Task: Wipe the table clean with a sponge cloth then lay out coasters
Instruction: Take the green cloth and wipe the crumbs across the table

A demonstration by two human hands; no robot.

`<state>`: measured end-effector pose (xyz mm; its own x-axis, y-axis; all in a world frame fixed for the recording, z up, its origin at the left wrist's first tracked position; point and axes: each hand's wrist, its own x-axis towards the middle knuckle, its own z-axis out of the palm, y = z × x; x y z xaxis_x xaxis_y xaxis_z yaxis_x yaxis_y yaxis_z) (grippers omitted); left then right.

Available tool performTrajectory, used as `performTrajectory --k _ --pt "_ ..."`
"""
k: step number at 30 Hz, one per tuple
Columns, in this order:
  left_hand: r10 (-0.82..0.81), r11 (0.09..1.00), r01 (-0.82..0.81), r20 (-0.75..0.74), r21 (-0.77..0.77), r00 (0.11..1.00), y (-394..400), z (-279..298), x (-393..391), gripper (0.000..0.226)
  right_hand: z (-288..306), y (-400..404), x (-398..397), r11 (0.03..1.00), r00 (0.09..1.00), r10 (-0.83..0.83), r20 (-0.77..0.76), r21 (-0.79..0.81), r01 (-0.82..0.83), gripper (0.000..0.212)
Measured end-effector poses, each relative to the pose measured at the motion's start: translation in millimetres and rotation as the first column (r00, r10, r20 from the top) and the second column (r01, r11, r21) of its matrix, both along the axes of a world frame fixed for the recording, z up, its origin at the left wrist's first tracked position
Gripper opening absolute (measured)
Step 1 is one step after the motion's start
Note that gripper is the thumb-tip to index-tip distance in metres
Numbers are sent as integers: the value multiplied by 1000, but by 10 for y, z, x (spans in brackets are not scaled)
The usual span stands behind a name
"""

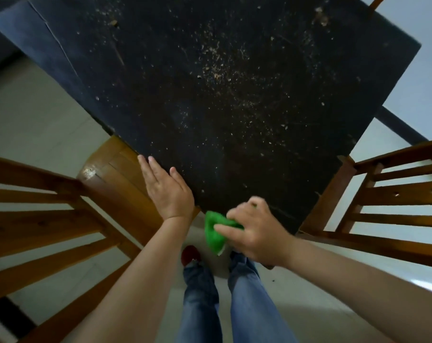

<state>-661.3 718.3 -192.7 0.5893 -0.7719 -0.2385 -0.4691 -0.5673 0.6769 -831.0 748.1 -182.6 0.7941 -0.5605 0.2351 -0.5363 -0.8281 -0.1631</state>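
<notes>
The person stands at the near corner of the black table (210, 82), both forearms reaching forward from below. The left hand (166, 188) lies flat against the table's left edge, fingers straight and pressed together, thumb spread apart onto the top, wrist bent slightly inward. The right hand (255, 230) is at the very corner, knuckles up and fingers curled, gripping a bunched green sponge cloth (213, 232); part of the cloth hangs off the corner over the floor. Pale crumbs (224, 73) and dust are scattered across the tabletop, thickest toward the middle and far side. 2 wooden chairs flank the corner, one on the left (49, 206) and one on the right (388, 194). Blue jeans (247, 305) show below.
</notes>
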Motion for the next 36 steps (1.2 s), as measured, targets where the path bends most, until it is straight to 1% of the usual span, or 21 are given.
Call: performTrajectory --k 2,5,7,10,11,12,13,16,18,19,21,22,24,26,27,28,29,30,32,34,36 --pt "-3 1000 3 -9 -18 1000 -13 -13 1 54 -128 -9 51 999 998 -54 42 1 54 32" --pt "10 996 -12 -30 -85 1000 -2 -32 -2 54 -142 -456 289 988 986 -146 76 -36 149 29" --pt "31 992 -44 -116 -115 993 34 -51 5 53 -80 -825 409 967 967 -249 54 -40 251 30" --pt "116 975 -161 -266 -153 957 71 -12 34 52 151 -1207 387 881 878 -471 86 -2 473 35" --pt "157 966 -209 -293 -154 943 72 10 52 51 226 -1218 341 849 844 -523 119 -16 528 35" --pt "199 956 -254 -313 -145 929 50 42 76 50 272 -1178 295 835 831 -534 157 -55 547 33" --pt "236 948 -291 -326 -129 915 23 65 100 49 283 -1071 258 852 850 -499 170 -81 516 31" --pt "276 941 -321 -315 -103 908 -88 123 199 45 202 -583 305 971 967 -232 103 -34 236 29" --pt "279 941 -322 -301 -103 912 -162 133 271 43 59 -370 392 992 991 -124 43 17 124 31" --pt "292 935 -338 -312 -104 904 -191 137 297 42 4 -361 437 992 992 -120 40 32 118 32" --pt "328 917 -385 -351 -104 877 -230 133 340 40 -67 -544 559 985 982 -172 82 39 170 33" --pt "343 908 -406 -375 -104 861 -249 135 347 40 -68 -703 624 976 971 -219 101 21 218 33" --pt "366 894 -439 -408 -97 836 -274 120 363 39 -37 -1080 709 935 933 -351 80 -22 354 37" --pt "393 875 -477 -448 -87 803 -283 101 378 38 56 -1387 691 839 836 -544 73 31 543 40" --pt "405 862 -500 -477 -85 780 -277 99 383 37 100 -1456 649 788 778 -616 122 65 613 40" --pt "412 850 -519 -508 -83 756 -265 99 386 36 133 -1458 599 762 742 -646 179 80 643 39" --pt "416 840 -537 -539 -80 732 -252 106 392 35 162 -1390 554 777 750 -622 224 61 626 38" --pt "423 830 -553 -562 -75 711 -239 101 409 34 174 -1263 549 826 800 -554 229 34 562 37" --pt "455 800 -597 -583 -64 673 -215 74 453 33 157 -907 636 927 907 -370 200 6 376 35" --pt "514 743 -667 -587 -59 625 -200 38 526 30 85 -619 809 964 952 -266 153 44 262 34" --pt "583 669 -741 -581 -54 568 -185 15 617 29 -4 -550 1014 968 963 -243 115 85 234 33"
